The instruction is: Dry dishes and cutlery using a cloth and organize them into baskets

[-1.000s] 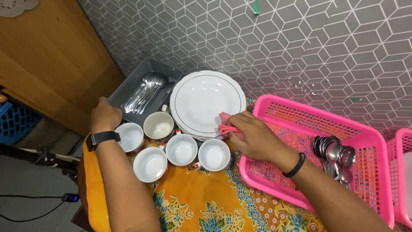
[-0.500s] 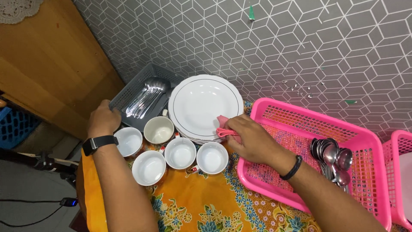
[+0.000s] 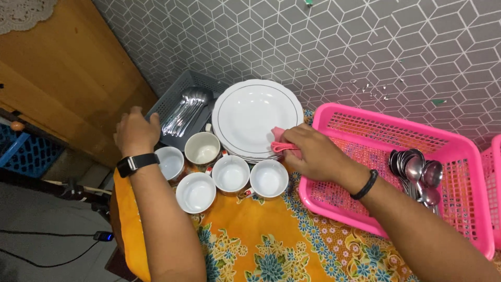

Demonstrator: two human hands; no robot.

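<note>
The right hand (image 3: 312, 154) is clenched around a folded pink cloth (image 3: 279, 142), pressing it on the rim of the top white plate (image 3: 255, 115) at about 5 o'clock. The plate, white with a thin dark ring, tops a stack at 11 o'clock from that hand. The left hand (image 3: 136, 133), fingers loosely spread and holding nothing, rests at the near edge of the grey basket (image 3: 180, 91) of spoons, at 9 o'clock from the plates, just above five white cups (image 3: 231, 174)
</note>
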